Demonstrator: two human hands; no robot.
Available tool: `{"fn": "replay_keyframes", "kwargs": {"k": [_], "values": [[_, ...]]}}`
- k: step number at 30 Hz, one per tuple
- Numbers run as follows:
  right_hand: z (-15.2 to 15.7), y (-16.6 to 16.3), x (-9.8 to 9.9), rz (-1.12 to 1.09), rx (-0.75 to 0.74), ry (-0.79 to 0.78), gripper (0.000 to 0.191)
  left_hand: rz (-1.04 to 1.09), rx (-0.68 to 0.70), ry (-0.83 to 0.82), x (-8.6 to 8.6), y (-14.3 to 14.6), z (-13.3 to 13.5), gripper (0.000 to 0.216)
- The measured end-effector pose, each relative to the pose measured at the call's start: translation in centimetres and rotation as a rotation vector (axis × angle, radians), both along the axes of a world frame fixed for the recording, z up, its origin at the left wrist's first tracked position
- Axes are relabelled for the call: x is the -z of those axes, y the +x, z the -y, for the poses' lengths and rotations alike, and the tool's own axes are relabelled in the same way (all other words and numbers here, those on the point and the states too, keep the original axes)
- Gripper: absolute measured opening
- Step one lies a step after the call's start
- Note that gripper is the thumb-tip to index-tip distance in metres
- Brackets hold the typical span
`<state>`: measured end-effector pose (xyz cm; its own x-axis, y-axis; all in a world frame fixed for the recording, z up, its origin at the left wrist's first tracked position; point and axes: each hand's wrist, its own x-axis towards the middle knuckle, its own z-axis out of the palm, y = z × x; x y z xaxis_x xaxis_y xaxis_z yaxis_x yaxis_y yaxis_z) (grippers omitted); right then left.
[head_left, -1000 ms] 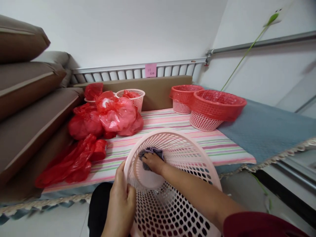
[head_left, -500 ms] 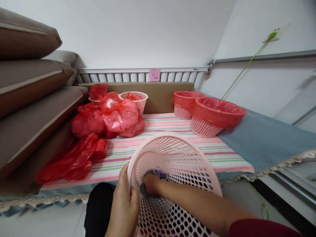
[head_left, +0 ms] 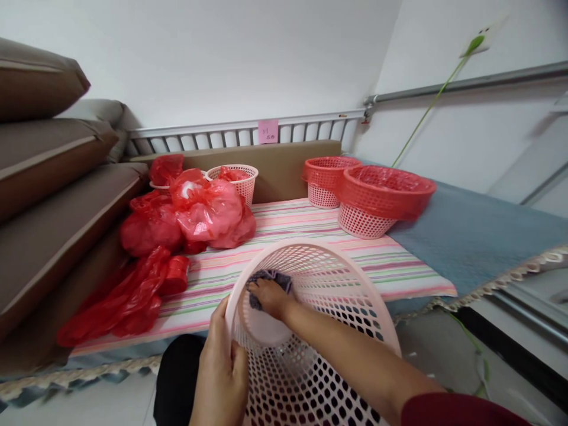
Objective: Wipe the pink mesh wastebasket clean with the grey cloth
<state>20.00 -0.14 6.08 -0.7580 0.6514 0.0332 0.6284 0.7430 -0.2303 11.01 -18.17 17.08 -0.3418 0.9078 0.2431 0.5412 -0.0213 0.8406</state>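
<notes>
A pale pink perforated plastic basket (head_left: 328, 254) is tilted so that its mouth faces me. My left hand (head_left: 224, 367) grips its rim on the left, the thumb inside and the fingers outside. Deep in the basket, my right hand (head_left: 270, 297) presses a dark grey-purple cloth (head_left: 277, 277) against the inner wall near the bottom. Its fingers are bent over the cloth, which sticks out past them on both sides.
Red plastic bags (head_left: 213, 213) and a red bag roll (head_left: 176, 275) lie at left on a striped cloth (head_left: 284, 220). Two baskets lined with red bags (head_left: 386, 192) stand at right. Brown cushions (head_left: 48, 189) are stacked at far left.
My right hand has moved the cloth up from the lower left to the upper part of the basket's inside. My left hand keeps its hold on the rim.
</notes>
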Motion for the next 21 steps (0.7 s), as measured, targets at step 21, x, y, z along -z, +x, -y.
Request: {"fn": "replay_keyframes", "kwargs": {"k": [21], "values": [[10.1, 11.5, -20.7, -0.717, 0.220, 0.045, 0.033, 0.142, -0.019, 0.044, 0.5, -0.7, -0.8, 0.060]]}}
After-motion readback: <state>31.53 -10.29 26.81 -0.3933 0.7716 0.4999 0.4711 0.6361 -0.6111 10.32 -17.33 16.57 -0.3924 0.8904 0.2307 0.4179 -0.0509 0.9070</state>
